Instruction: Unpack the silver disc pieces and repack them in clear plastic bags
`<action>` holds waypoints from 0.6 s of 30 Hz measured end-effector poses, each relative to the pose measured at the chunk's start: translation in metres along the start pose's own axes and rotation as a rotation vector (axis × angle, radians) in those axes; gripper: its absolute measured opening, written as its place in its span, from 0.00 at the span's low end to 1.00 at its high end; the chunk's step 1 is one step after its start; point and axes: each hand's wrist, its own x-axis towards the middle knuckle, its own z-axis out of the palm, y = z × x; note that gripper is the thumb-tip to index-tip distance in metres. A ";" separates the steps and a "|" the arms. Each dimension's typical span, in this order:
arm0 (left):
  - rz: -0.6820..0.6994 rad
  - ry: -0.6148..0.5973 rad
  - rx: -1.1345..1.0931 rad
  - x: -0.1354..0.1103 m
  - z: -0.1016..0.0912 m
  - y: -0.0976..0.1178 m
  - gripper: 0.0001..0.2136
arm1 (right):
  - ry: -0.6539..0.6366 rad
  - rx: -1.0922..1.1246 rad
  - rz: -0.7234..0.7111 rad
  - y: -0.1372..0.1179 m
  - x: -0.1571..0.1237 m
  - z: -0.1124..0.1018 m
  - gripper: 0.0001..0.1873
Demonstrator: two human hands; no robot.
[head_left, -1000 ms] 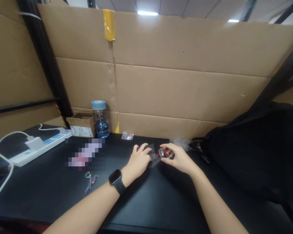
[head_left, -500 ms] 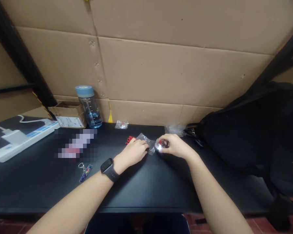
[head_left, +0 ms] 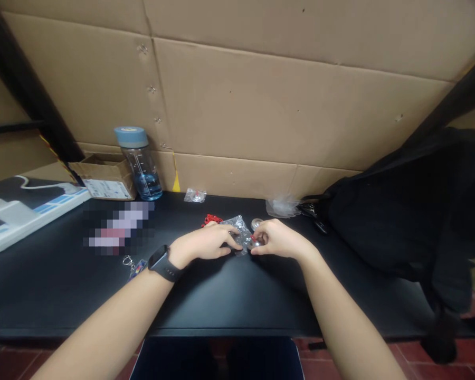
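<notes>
My left hand (head_left: 208, 243) lies over a small clear plastic bag (head_left: 239, 226), its fingertips pressing the film against the black table. In my right hand (head_left: 277, 240) a shiny silver round piece (head_left: 256, 243) with a bit of red on it is pinched, held at the right side of the bag. The fingers partly cover it, and I cannot tell whether it is inside the film. Just behind those fingers rests another silver round piece (head_left: 256, 224). A bunch of red cord (head_left: 211, 219) sits behind my left hand.
A bagged silver disc (head_left: 196, 196) lies near the cardboard wall. Several clear bags (head_left: 284, 207) are at the back right, beside a black backpack (head_left: 404, 211). Leftward stand a water bottle (head_left: 142, 166), a cardboard box (head_left: 105, 179) and a power strip (head_left: 43, 219). A keyring charm (head_left: 136, 268) is near my watch.
My right hand has brought a silver piece down against the bag, and a second silver piece now shows behind it. My left hand has shifted its fingers on the bag. The view has tilted slightly.
</notes>
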 end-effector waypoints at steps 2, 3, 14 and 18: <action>0.007 -0.026 -0.008 -0.001 0.000 -0.001 0.18 | 0.015 -0.015 0.003 -0.001 0.002 0.005 0.15; 0.010 -0.034 -0.010 -0.001 0.000 -0.001 0.18 | 0.026 -0.021 0.001 -0.001 0.004 0.008 0.16; 0.032 -0.005 -0.106 -0.002 -0.001 0.000 0.18 | 0.020 0.115 -0.083 -0.005 0.008 0.018 0.10; 0.054 0.010 -0.104 -0.001 -0.003 0.004 0.18 | 0.139 0.041 -0.049 -0.004 0.014 0.025 0.09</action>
